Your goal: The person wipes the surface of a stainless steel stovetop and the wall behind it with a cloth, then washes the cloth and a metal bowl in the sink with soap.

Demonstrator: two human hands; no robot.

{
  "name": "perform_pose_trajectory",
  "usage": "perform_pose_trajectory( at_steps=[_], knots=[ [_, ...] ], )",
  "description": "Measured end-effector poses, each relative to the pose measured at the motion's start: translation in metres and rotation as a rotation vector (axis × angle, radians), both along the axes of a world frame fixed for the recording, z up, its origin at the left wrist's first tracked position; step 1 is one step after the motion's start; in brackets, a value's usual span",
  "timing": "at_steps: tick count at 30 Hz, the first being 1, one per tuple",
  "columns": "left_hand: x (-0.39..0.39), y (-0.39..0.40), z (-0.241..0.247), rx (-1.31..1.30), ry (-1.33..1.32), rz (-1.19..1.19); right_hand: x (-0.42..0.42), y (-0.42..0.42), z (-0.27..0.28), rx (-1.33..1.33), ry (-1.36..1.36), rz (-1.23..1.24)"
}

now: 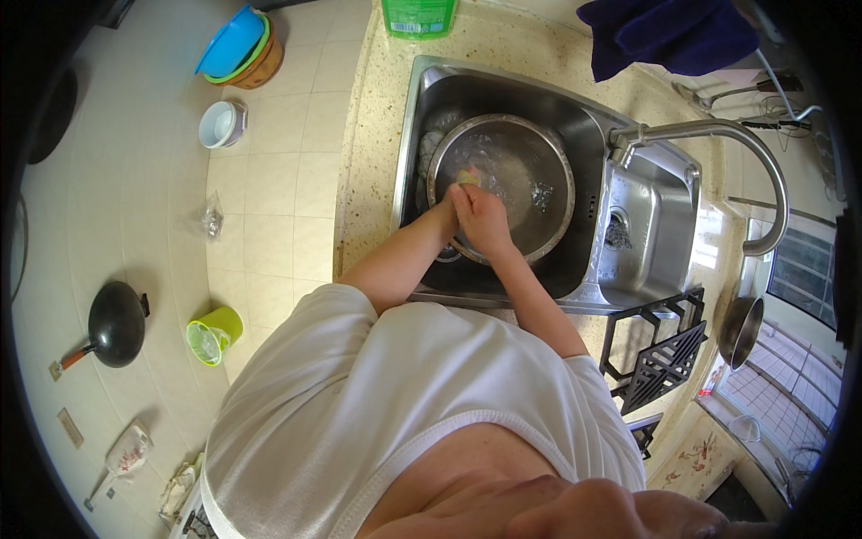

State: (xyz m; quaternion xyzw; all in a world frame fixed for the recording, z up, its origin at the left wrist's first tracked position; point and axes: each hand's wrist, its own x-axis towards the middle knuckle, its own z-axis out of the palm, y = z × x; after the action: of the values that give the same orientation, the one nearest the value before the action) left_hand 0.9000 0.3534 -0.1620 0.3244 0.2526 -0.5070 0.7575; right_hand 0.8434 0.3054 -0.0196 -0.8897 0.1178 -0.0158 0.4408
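Note:
A round metal basin (502,118) holding water sits in the large left bowl of a stainless steel sink (421,74). Over the basin's near left part, my left hand (447,207) and my right hand (481,214) are pressed together. The right one is curled and overlaps the left, whose fingers are mostly hidden. A small yellow and pink thing (469,176) shows just beyond the fingers; which hand grips it cannot be told. Pale greyish material (429,153) lies between the basin and the sink's left wall.
A curved faucet (731,128) arches over the smaller sink bowl (650,222). Black stove grates (663,357) stand at the right. A green container (419,17) and a dark blue cloth (667,34) are beyond the sink. On the floor at left are stacked basins (236,47) and a green bin (215,335).

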Motion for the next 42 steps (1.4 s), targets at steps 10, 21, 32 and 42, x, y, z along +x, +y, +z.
perform_pose_trajectory(
  at_steps=[10, 21, 32, 42],
  knots=[
    [-0.02, -0.01, 0.052, 0.197, -0.138, -0.213, 0.009, -0.041, -0.034, -0.533, 0.176, -0.264],
    [0.044, 0.022, 0.11, 0.781, -1.688, -0.097, -0.047, -0.093, -0.068, -0.661, 0.779, 0.32],
    [0.111, -0.004, 0.057, 1.219, -1.165, -0.866, -0.065, -0.105, -0.094, -0.541, 0.9, 0.284],
    [0.108, 0.02, 0.149, 0.792, -1.323, -0.363, -0.058, -0.125, -0.129, -0.299, 0.539, -0.03]
  ],
)
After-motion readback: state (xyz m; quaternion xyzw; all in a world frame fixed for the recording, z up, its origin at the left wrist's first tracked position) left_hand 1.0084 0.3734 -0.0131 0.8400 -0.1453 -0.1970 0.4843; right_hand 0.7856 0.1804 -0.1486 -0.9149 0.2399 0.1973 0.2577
